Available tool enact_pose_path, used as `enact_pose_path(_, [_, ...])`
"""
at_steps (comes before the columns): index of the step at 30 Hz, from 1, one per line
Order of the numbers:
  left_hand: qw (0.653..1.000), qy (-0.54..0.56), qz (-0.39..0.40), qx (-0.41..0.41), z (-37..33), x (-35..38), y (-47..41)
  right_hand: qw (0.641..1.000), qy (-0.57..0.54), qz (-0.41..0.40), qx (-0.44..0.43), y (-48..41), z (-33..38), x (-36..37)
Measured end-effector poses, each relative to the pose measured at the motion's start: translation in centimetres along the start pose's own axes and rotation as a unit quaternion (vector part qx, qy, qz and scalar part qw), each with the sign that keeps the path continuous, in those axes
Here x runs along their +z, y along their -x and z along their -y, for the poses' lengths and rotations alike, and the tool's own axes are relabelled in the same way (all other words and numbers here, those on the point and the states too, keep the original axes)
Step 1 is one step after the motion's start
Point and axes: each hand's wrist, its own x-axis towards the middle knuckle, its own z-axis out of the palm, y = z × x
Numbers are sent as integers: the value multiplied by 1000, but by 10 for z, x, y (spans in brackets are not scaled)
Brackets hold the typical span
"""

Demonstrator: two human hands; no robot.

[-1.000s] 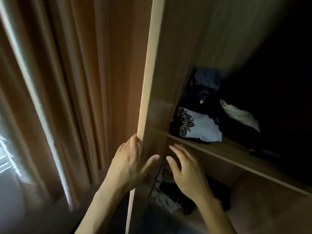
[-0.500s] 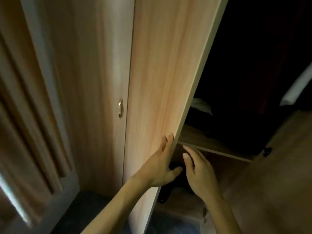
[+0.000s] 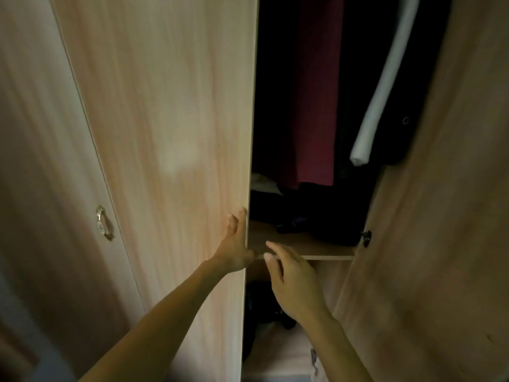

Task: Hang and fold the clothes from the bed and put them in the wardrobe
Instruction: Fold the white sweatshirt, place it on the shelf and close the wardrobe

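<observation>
The wardrobe's left door (image 3: 170,133) stands partly swung in, leaving a narrow dark gap. My left hand (image 3: 237,244) lies with straight fingers on the door's outer face at its free edge. My right hand (image 3: 294,282) hovers in the gap just below the shelf (image 3: 303,246), fingers relaxed and holding nothing. Inside hang a maroon garment (image 3: 316,106) and a white garment (image 3: 382,86). Dark clothes (image 3: 316,213) lie on the shelf. More dark clothes (image 3: 264,307) sit below it.
The right door (image 3: 440,216) angles in close on the right, with a dark knob (image 3: 366,237) at its edge. Another closed door with a metal handle (image 3: 102,223) is on the left. The gap between the doors is narrow.
The left door has swung across from wide open, hiding the white printed garment on the shelf. My left hand stayed on the door edge. The curtain has left the view.
</observation>
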Motion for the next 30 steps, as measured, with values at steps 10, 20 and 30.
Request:
enact_pose_path(10, [1000, 2, 9, -26, 10, -3, -69, 999, 23, 19, -19, -45, -21, 1])
enact_pose_path(20, [996, -81, -16, -32, -22, -50, -42, 998, 52, -2, -18, -42, -8, -2])
enact_pose_path(30, [983, -101, -64, 141, -41, -36, 110, 992, 98, -58, 54, 40, -8, -17])
